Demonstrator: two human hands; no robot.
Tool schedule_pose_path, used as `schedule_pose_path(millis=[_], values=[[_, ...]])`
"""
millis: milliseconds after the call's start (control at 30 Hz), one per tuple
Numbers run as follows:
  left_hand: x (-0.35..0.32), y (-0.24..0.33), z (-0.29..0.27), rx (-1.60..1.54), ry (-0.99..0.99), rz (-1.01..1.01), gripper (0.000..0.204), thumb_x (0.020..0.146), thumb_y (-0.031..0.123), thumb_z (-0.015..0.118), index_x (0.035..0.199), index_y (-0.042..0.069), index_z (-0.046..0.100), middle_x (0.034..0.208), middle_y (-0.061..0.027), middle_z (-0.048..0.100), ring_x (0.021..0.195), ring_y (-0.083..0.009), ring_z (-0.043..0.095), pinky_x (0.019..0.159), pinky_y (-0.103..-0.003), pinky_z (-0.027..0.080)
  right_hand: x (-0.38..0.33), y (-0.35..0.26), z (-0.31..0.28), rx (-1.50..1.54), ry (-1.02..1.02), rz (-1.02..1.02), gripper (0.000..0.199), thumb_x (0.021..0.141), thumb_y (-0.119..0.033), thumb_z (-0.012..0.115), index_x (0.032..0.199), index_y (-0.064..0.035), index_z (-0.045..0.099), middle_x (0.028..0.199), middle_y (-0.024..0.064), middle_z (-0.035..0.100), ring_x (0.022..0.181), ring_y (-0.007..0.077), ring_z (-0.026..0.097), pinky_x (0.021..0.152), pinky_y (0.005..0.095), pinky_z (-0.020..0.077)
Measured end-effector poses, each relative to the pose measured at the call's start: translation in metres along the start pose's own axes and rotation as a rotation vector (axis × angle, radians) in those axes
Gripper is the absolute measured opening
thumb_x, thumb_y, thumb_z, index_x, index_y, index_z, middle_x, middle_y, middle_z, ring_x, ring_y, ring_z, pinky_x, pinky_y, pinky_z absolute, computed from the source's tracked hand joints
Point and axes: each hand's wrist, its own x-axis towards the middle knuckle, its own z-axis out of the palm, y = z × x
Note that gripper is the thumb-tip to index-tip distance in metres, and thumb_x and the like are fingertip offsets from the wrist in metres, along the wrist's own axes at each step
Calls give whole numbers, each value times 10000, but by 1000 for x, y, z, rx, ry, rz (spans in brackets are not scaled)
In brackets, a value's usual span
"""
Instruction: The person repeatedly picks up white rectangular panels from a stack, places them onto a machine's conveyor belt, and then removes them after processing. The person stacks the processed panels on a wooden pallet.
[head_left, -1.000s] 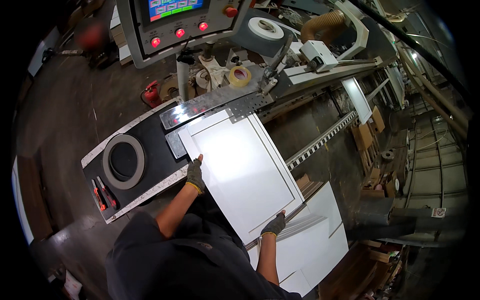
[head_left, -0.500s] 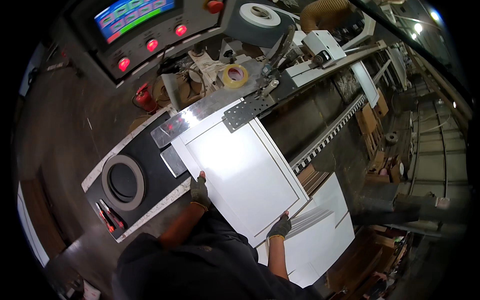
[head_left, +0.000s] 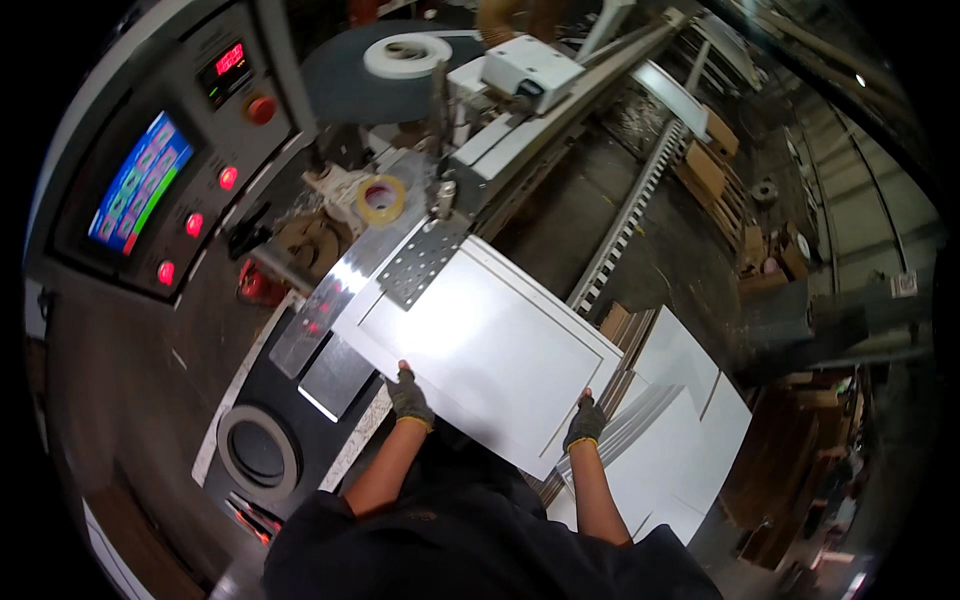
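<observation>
White rectangular framed panel (head_left: 510,350), far corner under grey perforated metal plate (head_left: 420,262); yellowish tape roll (head_left: 380,216) beyond, stacked white panels (head_left: 680,440) right. Panel between gloved left hand (head_left: 410,398), gloved right hand (head_left: 585,422), both clasping edges!

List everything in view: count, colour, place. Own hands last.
Framed panel: one, white, centre
Perforated plate: one, dark grey, over framed panel's upper corner
Tape roll: one, yellowish, above perforated plate
Control panel: one, grey, upper left
Ring: one, grey, lower left
Red-handled tools: two, below ring
Fire extinguisher: one, red, left
Strip coil: one, white, top
Machine box: one, white, top
Stacked panels: several, white, lower right
Background clutter: too small to count
Left hand: one, dark glove, framed panel's lower-left edge
Right hand: one, dark glove, framed panel's lower-right edge
</observation>
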Motion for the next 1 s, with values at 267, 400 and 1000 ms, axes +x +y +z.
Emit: schedule_pose_path(millis=[267, 400, 1000], values=[[-15, 25, 36, 129, 107, -136, 675, 898, 496, 619, 1393, 76, 435, 1319, -127, 522, 1163, -273, 513, 1017, -479, 399, 1, -35, 2, 23, -79, -2, 430, 852, -454, 704, 823, -27, 658, 790, 52, 622, 750, 166, 528, 749, 321, 435], [8, 12, 31, 155, 94, -88, 590, 899, 527, 594, 1244, 51, 552, 1158, -113, 605, 1017, -283, 580, 907, -487, 477, 22, -7, 11, 130, -32, -124, 435, 833, -445, 732, 839, -16, 663, 818, 57, 627, 794, 197, 534, 787, 350, 441], [148, -38, 140, 217, 24, -180, 474, 858, 547, 636, 756, 84, 625, 551, -39, 481, 465, -193, 427, 451, -377, 356, 102, 69, -38, 571, -683, 341, 358, 938, -398, 599, 1177, -133, 571, 1028, 38, 610, 820, 212, 587, 731, 375, 505]])
